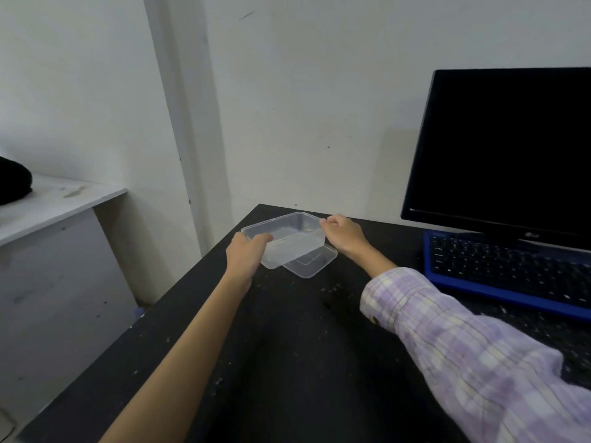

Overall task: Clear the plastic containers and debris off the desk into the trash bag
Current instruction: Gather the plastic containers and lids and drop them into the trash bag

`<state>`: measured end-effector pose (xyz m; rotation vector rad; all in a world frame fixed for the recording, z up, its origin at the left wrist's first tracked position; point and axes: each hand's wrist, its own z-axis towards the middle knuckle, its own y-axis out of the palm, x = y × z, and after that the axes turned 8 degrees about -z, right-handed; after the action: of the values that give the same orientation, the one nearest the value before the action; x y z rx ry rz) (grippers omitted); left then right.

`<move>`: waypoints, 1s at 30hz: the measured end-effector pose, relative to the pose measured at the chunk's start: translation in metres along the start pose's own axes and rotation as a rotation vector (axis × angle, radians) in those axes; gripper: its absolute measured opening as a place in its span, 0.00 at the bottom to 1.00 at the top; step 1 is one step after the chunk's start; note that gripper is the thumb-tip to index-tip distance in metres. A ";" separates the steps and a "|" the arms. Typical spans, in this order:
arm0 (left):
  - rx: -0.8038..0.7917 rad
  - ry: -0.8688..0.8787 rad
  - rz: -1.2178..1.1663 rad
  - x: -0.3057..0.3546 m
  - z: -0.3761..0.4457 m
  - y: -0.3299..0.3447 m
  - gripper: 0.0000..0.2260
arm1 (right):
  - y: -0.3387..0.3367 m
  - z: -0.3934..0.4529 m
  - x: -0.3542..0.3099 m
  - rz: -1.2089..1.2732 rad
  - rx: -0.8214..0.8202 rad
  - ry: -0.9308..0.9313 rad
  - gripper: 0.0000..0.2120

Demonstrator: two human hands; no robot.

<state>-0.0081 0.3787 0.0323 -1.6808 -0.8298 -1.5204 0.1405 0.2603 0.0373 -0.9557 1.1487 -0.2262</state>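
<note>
Both hands are gripping a clear plastic container (289,238) near the far left corner of the black table (287,362). The left hand (244,255) is curling around the container's near left end, with the fingers reaching over the rim into the inside. The right hand (343,233) is pinching the far right rim between thumb and fingers. The container is sitting tilted, with its left end lower, and it is partly overlapping a flat clear lid (315,262) that is lying on the table just beneath and to the right of it; whether the two are touching cannot be told. Small pale crumbs (332,287) are lying scattered over the table surface, thickest near the lid and along the left edge. The right forearm is wearing a purple checked sleeve (463,346); the left forearm is bare. A black monitor (511,148) is standing at the right, with a keyboard (508,270) in a blue frame lying in front of it. A white shelf (57,203) is standing to the left, apart from the table.
</note>
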 end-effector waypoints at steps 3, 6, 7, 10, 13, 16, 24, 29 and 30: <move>0.000 0.050 -0.025 0.010 -0.014 -0.004 0.19 | -0.016 -0.019 -0.001 0.057 0.054 -0.019 0.15; -0.012 0.099 -0.056 0.017 -0.031 -0.009 0.16 | -0.030 -0.039 0.001 0.128 0.112 -0.020 0.12; -0.022 0.111 -0.063 0.019 -0.041 -0.012 0.15 | -0.036 -0.050 0.003 0.153 0.123 -0.009 0.13; -0.054 0.124 -0.056 0.018 -0.064 -0.017 0.16 | -0.051 -0.083 0.012 0.200 0.098 0.024 0.16; -0.103 0.137 -0.016 0.013 -0.092 -0.023 0.22 | -0.063 -0.123 0.024 0.230 0.043 0.044 0.14; -0.149 0.170 0.015 0.004 -0.119 -0.030 0.23 | -0.071 -0.161 0.036 0.192 -0.028 0.054 0.12; -0.187 0.130 0.116 -0.019 -0.156 -0.043 0.21 | -0.068 -0.220 0.059 0.186 -0.152 0.160 0.14; -0.227 0.078 0.217 -0.030 -0.158 -0.043 0.17 | -0.066 -0.229 0.067 0.177 -0.183 0.247 0.16; -0.240 0.063 0.219 -0.031 -0.156 -0.043 0.16 | -0.066 -0.228 0.068 0.162 -0.186 0.264 0.18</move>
<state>-0.1311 0.2701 0.0137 -1.8182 -0.4262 -1.5575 -0.0028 0.0598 0.0222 -1.0101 1.5032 -0.1180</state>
